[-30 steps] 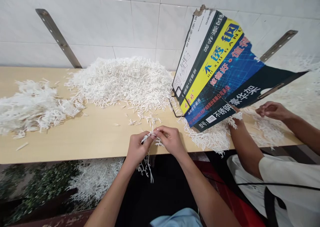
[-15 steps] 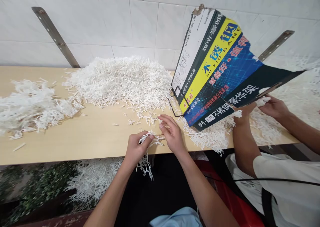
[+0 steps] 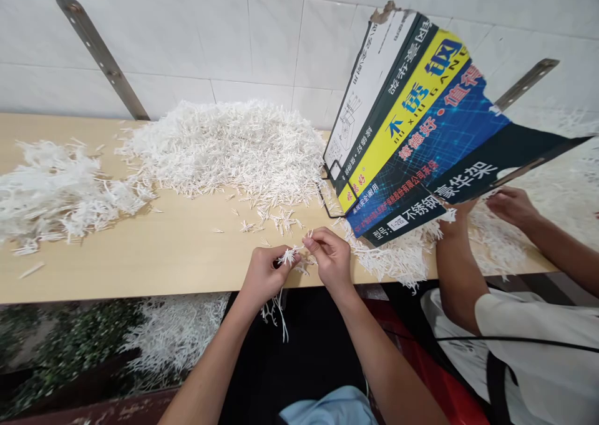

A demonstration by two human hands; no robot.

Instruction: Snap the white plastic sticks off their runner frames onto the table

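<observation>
A bunch of white branching plastic sprigs (image 3: 287,256) is pinched in my left hand (image 3: 267,274), just above the table's front edge. Some of its long strands hang below that hand, over my dark lap. My right hand (image 3: 333,258) is closed, thumb against forefinger, on a small white sprig tip (image 3: 307,238) beside the bunch. I cannot tell whether this tip is still joined to the bunch. Short loose white sprig pieces (image 3: 281,219) lie on the wooden table just beyond both hands.
A large heap of white sprigs (image 3: 224,147) lies against the tiled wall, with a looser pile (image 3: 60,191) at left. A printed cardboard sheet (image 3: 412,125) stands upright at right. Behind it, a co-worker's hands (image 3: 512,210) handle white pieces. More sprigs (image 3: 178,331) and green foliage (image 3: 88,350) sit below the table.
My right hand has gone from spread fingers to a pinch on a white sprig tip. My left hand has shifted slightly right, still holding its bunch.
</observation>
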